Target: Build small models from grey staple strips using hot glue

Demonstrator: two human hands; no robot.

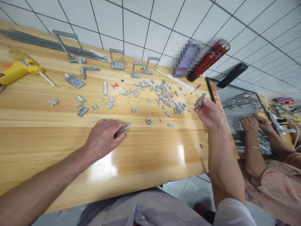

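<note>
Low over the wooden table [150, 150], my left hand [103, 136] is closed on a thin grey strip [124, 129] that sticks out past the fingertips. My right hand [209, 113], raised at the table's right side, pinches a small flat grey piece [202, 99] between thumb and fingers. Many small grey pieces [164, 94] lie scattered between and beyond the hands. One short piece [171, 126] rests apart, nearer me. Farther left lie a joined grey slab [75, 81] and an L-shaped grey piece [90, 69].
Upright grey frames [116, 65] stand along the wall beside a bundle of long strips [47, 42]. A yellow glue gun [21, 70] lies far left. A red flask [211, 58] stands at the back right. Another person's hands [250, 124] are at the far right.
</note>
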